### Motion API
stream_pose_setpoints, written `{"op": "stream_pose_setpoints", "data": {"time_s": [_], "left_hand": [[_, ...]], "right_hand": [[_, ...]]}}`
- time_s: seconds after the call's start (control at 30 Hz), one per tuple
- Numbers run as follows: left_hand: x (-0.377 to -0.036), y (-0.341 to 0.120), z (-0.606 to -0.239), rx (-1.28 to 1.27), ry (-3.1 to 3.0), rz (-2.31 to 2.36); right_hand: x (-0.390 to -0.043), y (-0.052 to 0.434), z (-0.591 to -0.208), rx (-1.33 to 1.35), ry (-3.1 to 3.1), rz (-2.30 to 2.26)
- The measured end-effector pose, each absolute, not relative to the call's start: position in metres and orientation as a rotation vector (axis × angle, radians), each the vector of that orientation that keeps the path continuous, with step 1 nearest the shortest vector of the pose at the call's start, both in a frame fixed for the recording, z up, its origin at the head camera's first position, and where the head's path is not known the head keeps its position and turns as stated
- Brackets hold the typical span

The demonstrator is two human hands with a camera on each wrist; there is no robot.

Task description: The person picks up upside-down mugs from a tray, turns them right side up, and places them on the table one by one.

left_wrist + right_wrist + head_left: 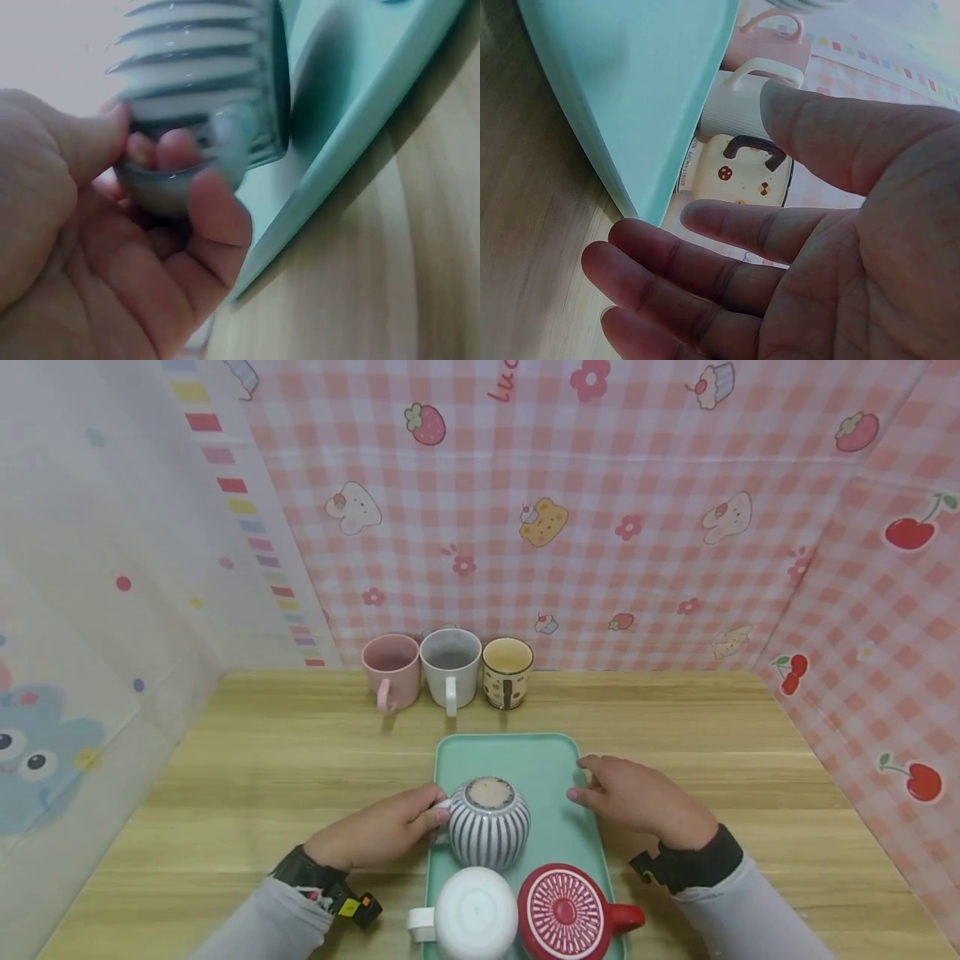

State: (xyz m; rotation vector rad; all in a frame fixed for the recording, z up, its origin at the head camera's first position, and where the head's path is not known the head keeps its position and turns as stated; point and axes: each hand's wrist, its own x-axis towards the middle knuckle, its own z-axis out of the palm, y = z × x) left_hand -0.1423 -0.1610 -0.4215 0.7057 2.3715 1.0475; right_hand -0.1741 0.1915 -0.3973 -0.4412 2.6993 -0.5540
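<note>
On the green tray (555, 760), middle of the near table edge, my left hand (378, 835) has its fingers (217, 217) curled round the handle of the striped mug (489, 822), which sits upside down at tray centre. My right hand (641, 802) is relaxed and holds nothing, fingertips (641, 247) at the tray's right rim. I judge the move wants a firm handle grip, a straight lift clear of the rim, and the right hand steadying the tray so it can't slide. Count: three upturned mugs on the tray, namely striped, white mug (474, 914) and red mug (566, 914); three upright at the back wall, namely pink mug (392, 670), grey mug (450, 667) and spotted mug (507, 672). Six mugs, one tray.
</note>
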Motion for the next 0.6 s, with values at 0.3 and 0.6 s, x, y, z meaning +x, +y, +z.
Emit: {"op": "stream_pose_setpoints", "data": {"time_s": [0.3,0.6], "left_hand": [[-0.142,-0.152,-0.423,0.455,2.209,1.335],[-0.146,-0.147,-0.418,0.244,1.974,1.646]], "right_hand": [[-0.173,0.191,-0.396,-0.452,2.696,-0.558],[-0.173,0.192,-0.396,-0.453,2.695,-0.571]]}}
